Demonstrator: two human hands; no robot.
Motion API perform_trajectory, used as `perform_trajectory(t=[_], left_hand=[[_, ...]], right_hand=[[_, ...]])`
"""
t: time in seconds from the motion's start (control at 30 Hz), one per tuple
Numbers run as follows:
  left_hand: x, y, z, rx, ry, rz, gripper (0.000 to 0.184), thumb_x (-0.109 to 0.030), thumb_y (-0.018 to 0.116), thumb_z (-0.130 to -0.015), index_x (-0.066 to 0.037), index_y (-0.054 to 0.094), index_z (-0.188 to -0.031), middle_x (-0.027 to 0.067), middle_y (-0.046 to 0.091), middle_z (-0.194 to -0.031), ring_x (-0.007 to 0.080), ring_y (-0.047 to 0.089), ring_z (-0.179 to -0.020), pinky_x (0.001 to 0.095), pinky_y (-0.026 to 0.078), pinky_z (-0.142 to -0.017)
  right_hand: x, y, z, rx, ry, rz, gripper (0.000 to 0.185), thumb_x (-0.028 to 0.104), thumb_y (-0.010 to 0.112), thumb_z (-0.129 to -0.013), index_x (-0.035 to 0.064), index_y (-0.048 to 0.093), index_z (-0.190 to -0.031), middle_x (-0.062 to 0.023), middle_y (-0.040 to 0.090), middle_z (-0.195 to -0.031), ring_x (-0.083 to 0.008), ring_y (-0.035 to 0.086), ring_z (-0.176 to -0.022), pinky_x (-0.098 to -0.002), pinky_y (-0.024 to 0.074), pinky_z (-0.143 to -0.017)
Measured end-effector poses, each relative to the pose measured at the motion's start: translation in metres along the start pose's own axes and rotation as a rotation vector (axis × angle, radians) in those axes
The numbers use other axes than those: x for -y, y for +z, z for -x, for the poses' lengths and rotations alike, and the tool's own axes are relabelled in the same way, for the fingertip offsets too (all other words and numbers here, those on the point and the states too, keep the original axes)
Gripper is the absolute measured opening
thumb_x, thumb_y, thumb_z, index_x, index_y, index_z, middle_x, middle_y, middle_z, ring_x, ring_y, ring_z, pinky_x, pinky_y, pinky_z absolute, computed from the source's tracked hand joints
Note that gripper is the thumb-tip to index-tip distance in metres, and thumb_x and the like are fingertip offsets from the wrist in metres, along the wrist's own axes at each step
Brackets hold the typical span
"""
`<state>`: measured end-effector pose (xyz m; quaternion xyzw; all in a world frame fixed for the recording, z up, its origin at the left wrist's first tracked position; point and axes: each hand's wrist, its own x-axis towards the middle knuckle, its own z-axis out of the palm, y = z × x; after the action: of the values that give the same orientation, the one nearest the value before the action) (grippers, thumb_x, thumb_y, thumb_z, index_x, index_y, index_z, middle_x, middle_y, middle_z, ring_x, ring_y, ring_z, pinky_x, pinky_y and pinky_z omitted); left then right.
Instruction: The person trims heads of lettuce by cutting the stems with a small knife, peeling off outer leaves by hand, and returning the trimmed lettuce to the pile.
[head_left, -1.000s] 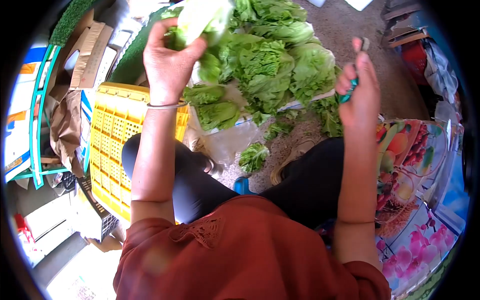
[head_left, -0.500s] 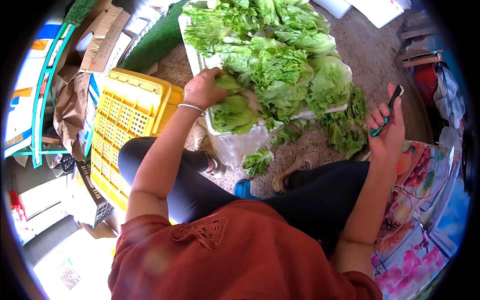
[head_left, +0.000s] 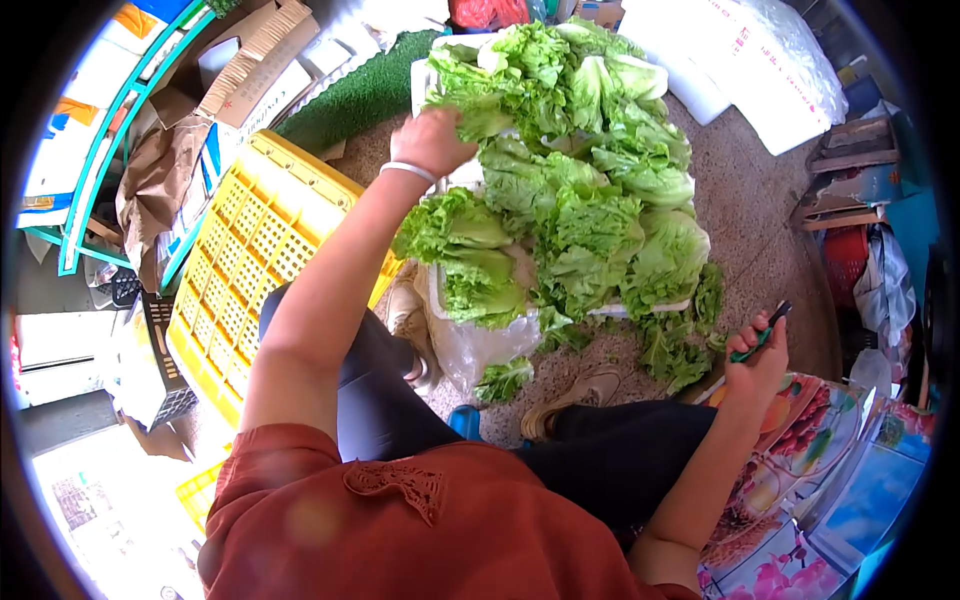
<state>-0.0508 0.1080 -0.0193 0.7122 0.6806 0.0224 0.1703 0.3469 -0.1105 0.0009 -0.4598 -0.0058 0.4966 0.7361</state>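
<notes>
Many green lettuce heads [head_left: 590,225] lie heaped on a white tray [head_left: 437,290] on the floor in front of me. My left hand [head_left: 432,143] is at the tray's far left side, its fingers curled around the edge of a lettuce head [head_left: 484,114]; the fingertips are partly hidden. Nearer me, two more lettuce heads [head_left: 470,255] rest on the tray's near left corner. My right hand [head_left: 757,360] is held up at the right, away from the lettuce, closed around a small green-handled knife [head_left: 752,347] with a dark upper part.
A yellow plastic crate [head_left: 265,235] stands at the left, beside cardboard [head_left: 262,65] and a teal frame [head_left: 105,140]. Loose leaves [head_left: 675,350] and clear plastic [head_left: 485,350] lie near my feet. White foam pieces [head_left: 765,90] sit at the back right; a fruit-printed surface [head_left: 800,450] is at my right.
My left hand has left the lettuce at the near left corner and reached farther to another head. My right hand has come lower with the knife. The view has tilted up.
</notes>
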Motion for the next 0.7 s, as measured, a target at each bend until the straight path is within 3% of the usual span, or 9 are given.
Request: perform_trajectory(t=[0.07,0.13,0.17,0.23,0.33,0.37,0.53,0.6,0.7], left_hand=[[-0.004,0.012,-0.027,-0.267,0.065,-0.262,0.07,-0.044,0.066,-0.069,-0.01,0.041,-0.125,0.0108,0.04,-0.132,0.0258,0.033,-0.126,0.0493,0.032,-0.097],[-0.01,0.027,-0.055,-0.134,0.037,-0.311,0.086,-0.045,0.067,-0.068,-0.009,0.026,-0.135,0.0101,0.026,-0.14,0.0258,0.015,-0.134,0.0551,0.021,-0.101],[-0.014,0.036,-0.065,-0.101,0.009,-0.35,0.093,-0.047,0.067,-0.067,-0.009,0.019,-0.138,0.0101,0.024,-0.142,0.0271,0.014,-0.134,0.0529,0.019,-0.103],[-0.016,0.053,-0.077,-0.053,-0.083,-0.302,0.094,-0.046,0.066,-0.069,-0.012,0.015,-0.139,0.0095,0.024,-0.141,0.0263,0.02,-0.132,0.0521,0.021,-0.103],[-0.015,0.055,-0.07,-0.049,-0.14,-0.308,0.084,-0.043,0.064,-0.073,-0.014,0.02,-0.138,0.0111,0.034,-0.134,0.0241,0.035,-0.124,0.0524,0.025,-0.1],[-0.013,0.052,-0.068,-0.027,-0.132,-0.307,0.083,-0.042,0.066,-0.07,-0.013,0.024,-0.136,0.0117,0.037,-0.131,0.0251,0.038,-0.121,0.0501,0.029,-0.099],[0.007,0.01,-0.041,0.037,-0.062,-0.231,0.082,-0.037,0.069,-0.063,-0.008,0.032,-0.13,0.016,0.043,-0.124,0.0272,0.046,-0.114,0.0393,0.039,-0.094],[0.019,-0.007,-0.025,-0.077,0.05,-0.143,0.078,-0.034,0.069,-0.061,-0.005,0.037,-0.126,0.0188,0.045,-0.12,0.0293,0.051,-0.107,0.0333,0.043,-0.09],[0.032,-0.026,0.001,-0.2,0.1,0.012,0.077,-0.028,0.071,-0.058,-0.002,0.04,-0.123,0.0203,0.05,-0.115,0.0284,0.053,-0.104,0.0334,0.043,-0.09]], right_hand=[[-0.008,0.013,0.006,0.0,-0.022,0.07,0.022,0.029,0.047,-0.091,0.0071,0.048,-0.097,0.0005,0.044,-0.071,-0.0091,0.037,-0.056,-0.0231,0.0305,-0.046],[-0.015,0.024,0.013,0.028,-0.056,0.08,0.022,0.028,0.047,-0.091,0.0074,0.048,-0.098,0.0003,0.044,-0.071,-0.0091,0.036,-0.056,-0.0233,0.0305,-0.046],[-0.017,0.028,0.015,0.035,-0.026,0.085,0.023,0.028,0.047,-0.091,0.007,0.047,-0.099,0.0003,0.044,-0.071,-0.0091,0.036,-0.056,-0.0234,0.0304,-0.046],[-0.021,0.034,0.021,0.026,-0.008,0.093,0.023,0.028,0.047,-0.091,0.0067,0.046,-0.1,0.0003,0.044,-0.071,-0.0092,0.036,-0.056,-0.0235,0.0304,-0.046],[-0.026,0.047,0.032,-0.049,-0.09,0.194,0.032,0.024,0.048,-0.091,0.0219,0.042,-0.123,0.0004,0.044,-0.075,-0.0078,0.038,-0.059,-0.0204,0.0309,-0.048],[-0.026,0.05,0.034,-0.022,-0.174,0.267,0.044,0.023,0.046,-0.092,0.0328,0.032,-0.132,0.0001,0.044,-0.077,-0.0075,0.037,-0.06,-0.0202,0.0319,-0.049],[-0.015,0.039,0.031,-0.026,-0.26,0.241,0.04,0.023,0.044,-0.093,0.0289,0.035,-0.131,0.0008,0.044,-0.076,-0.0075,0.038,-0.059,-0.0207,0.0324,-0.048],[-0.013,0.029,0.026,-0.073,-0.185,0.167,0.032,0.024,0.044,-0.093,0.0192,0.042,-0.125,0.0021,0.044,-0.075,-0.0074,0.038,-0.057,-0.0207,0.0319,-0.047],[-0.013,0.022,0.021,-0.01,-0.07,0.095,0.029,0.025,0.043,-0.093,0.0111,0.046,-0.118,0.0032,0.044,-0.074,-0.0068,0.037,-0.056,-0.0203,0.0309,-0.045]])
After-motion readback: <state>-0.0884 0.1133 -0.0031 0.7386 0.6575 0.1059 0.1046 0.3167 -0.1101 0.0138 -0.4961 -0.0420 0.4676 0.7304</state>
